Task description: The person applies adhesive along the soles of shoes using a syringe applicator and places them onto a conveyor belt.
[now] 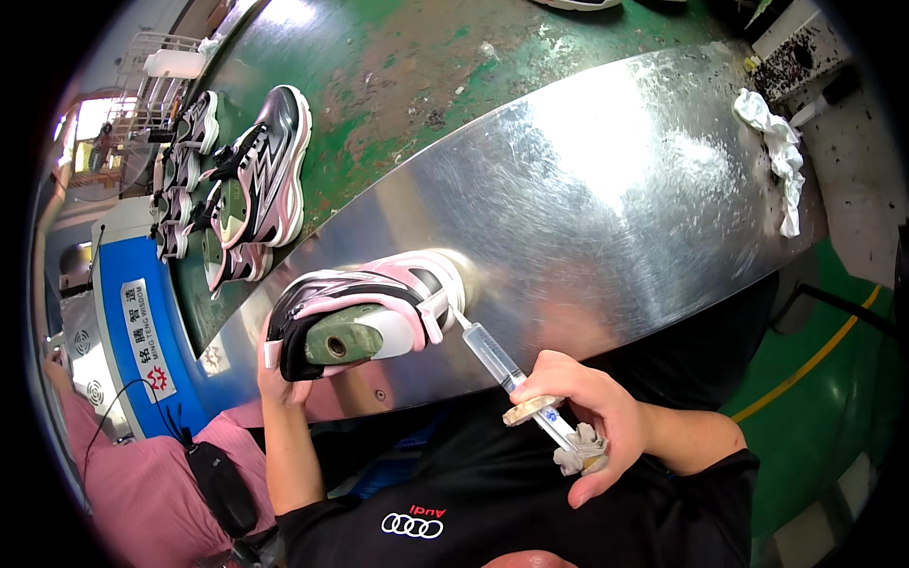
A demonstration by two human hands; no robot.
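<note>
A pink, black and silver sneaker (383,281) is tilted on its side above the metal worktop, its opening facing me and its green insole (331,343) showing. My left hand (284,383) grips the sneaker's left end from below; most of its fingers are hidden behind the shoe. In my right hand (606,407) is a clear plastic syringe (494,356), with the fingers closed around its barrel and plunger end. Its nozzle meets the sneaker's right end, close to the pale sole edge. Wads of whitish material (581,451) wrap the syringe's plunger end and flange.
The curved metal worktop (568,208) spans the middle. Beyond it, similar sneakers (256,180) stand in rows on a worn green surface (398,76). A crumpled white cloth (778,156) lies far right. At left are a blue machine panel (128,284) and a person in pink (151,473).
</note>
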